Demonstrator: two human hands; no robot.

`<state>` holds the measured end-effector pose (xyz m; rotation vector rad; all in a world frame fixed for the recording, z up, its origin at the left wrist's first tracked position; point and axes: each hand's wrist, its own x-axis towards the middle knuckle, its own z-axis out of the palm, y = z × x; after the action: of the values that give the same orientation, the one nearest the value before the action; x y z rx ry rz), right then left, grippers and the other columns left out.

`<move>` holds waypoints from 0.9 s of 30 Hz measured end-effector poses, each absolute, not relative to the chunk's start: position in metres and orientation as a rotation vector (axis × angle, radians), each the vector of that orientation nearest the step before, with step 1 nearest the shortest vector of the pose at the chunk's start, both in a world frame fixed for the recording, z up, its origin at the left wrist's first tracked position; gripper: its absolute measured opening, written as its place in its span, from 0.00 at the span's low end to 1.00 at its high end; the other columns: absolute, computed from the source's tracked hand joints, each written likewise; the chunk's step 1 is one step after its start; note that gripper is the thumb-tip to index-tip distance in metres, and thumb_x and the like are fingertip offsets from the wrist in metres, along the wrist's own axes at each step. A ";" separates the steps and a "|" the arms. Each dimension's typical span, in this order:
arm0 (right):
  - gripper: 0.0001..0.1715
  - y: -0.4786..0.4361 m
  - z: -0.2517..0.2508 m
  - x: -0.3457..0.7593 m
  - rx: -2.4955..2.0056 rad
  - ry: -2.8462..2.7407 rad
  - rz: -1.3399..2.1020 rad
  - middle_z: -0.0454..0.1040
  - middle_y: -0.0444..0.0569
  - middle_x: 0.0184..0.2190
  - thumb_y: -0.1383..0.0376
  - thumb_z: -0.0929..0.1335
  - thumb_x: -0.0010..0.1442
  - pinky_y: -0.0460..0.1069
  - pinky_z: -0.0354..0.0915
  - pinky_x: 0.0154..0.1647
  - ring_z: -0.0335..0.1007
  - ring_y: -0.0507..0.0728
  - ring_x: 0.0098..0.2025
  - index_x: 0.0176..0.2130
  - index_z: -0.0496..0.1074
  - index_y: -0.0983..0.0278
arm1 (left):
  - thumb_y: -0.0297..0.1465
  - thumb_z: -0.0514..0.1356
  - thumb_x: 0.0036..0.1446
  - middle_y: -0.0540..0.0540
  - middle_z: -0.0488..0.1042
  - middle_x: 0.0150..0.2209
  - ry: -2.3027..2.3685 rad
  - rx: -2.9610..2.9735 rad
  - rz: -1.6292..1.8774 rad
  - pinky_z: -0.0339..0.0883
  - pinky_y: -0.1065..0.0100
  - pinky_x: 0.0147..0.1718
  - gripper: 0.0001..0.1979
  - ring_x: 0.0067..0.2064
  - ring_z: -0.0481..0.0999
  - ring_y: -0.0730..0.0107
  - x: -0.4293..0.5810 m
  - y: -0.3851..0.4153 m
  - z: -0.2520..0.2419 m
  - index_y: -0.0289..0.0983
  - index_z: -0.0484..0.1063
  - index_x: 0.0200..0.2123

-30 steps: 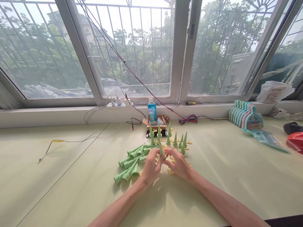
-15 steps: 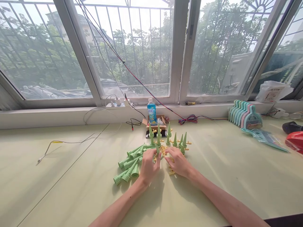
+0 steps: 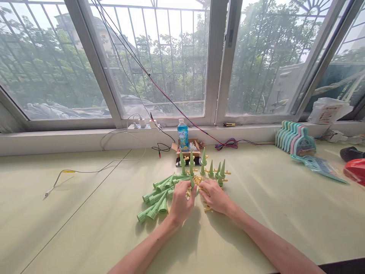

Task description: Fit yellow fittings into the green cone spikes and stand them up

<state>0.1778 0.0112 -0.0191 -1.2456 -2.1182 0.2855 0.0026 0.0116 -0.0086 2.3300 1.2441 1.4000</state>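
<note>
My left hand [image 3: 181, 199] is closed around a green plastic watering spike [image 3: 192, 181], its tip pointing up. Close beside it, my right hand [image 3: 213, 195] has its fingers bent together near the spike's lower part; whatever they pinch is hidden. Between and behind the hands lies a heap of small yellow valve pieces [image 3: 197, 179]. Several green spikes fitted with yellow valves, such as the one at the back [image 3: 191, 161], stand upright beyond the hands. To the left, several loose green spikes [image 3: 155, 207] lie on their sides, with no yellow piece visible on them.
Behind the spikes are a phone [image 3: 182, 161], an open cardboard box [image 3: 196, 150] and a blue bottle [image 3: 183, 135]. A cable coil [image 3: 228, 144] lies by the sill. At right sit pastel brush-and-dustpan-like items [image 3: 296, 139] and a red object [image 3: 355, 169]. A white cable [image 3: 85, 171] crosses the left.
My left hand has shifted slightly right with the spike, bringing it closer to my right hand's fingertips. My right hand has barely moved.
</note>
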 end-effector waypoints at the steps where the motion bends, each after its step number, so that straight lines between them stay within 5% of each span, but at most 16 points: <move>1: 0.08 0.012 -0.020 0.178 -1.243 -2.115 0.285 0.74 0.51 0.39 0.70 0.63 0.64 0.58 0.65 0.49 0.70 0.61 0.45 0.40 0.71 0.62 | 0.31 0.54 0.64 0.46 0.74 0.32 1.244 2.327 1.400 0.66 0.63 0.36 0.07 0.36 0.72 0.63 0.003 0.012 -0.009 0.38 0.70 0.35; 11: 0.09 0.015 -0.024 0.180 -1.299 -2.109 0.310 0.73 0.51 0.39 0.74 0.66 0.58 0.57 0.65 0.49 0.70 0.60 0.45 0.38 0.71 0.62 | 0.32 0.54 0.65 0.47 0.73 0.32 1.226 2.310 1.402 0.66 0.65 0.35 0.07 0.36 0.72 0.65 0.003 0.012 -0.011 0.38 0.70 0.36; 27: 0.15 0.018 -0.022 0.178 -1.318 -2.059 0.302 0.73 0.49 0.32 0.75 0.59 0.64 0.53 0.66 0.40 0.69 0.56 0.35 0.34 0.71 0.64 | 0.32 0.54 0.64 0.48 0.73 0.31 1.285 2.226 1.382 0.67 0.67 0.33 0.07 0.33 0.73 0.68 0.002 0.013 -0.012 0.37 0.70 0.36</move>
<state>0.1776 0.0175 -0.0225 -1.3180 -2.0594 0.3024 0.0021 0.0129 -0.0124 2.2262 1.2851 1.3816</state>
